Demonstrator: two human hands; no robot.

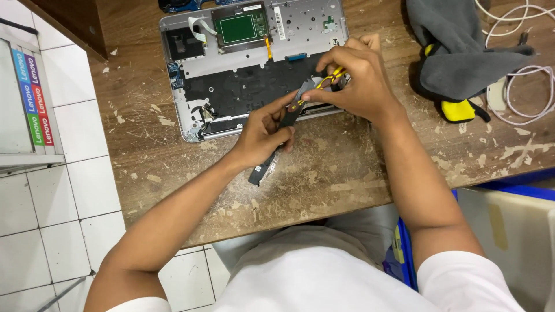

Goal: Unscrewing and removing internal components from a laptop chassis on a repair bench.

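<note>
Worn wooden workbench [173,144] over white floor tiles; I note an opened laptop chassis [231,75] lying upside down at its far edge, a grey cloth [462,63] to the right. My left hand [263,138] is clamped around a long dark strip part [272,153], held just above the bench. My right hand [358,81] pinches small yellow-handled scissors [324,84] at the strip's upper end.
</note>
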